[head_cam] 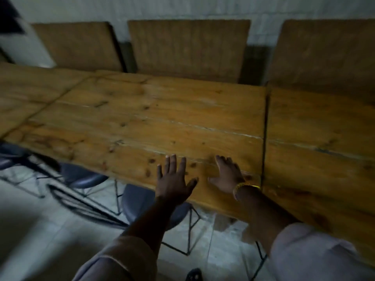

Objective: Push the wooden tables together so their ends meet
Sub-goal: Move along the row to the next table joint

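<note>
Long knotty-pine plank bench, long axis left-right, lies beneath both spread, flat hands: left hand, right hand. Its right end, nearer the right hand, apparently leaves a thin dark gap before the adjoining plank bench.

The whole view is motion-blurred, so the seam between the middle table and the right table cannot be judged closed. Both end tables run off the frame, and the stools are half hidden under the tabletop's edge.
</note>
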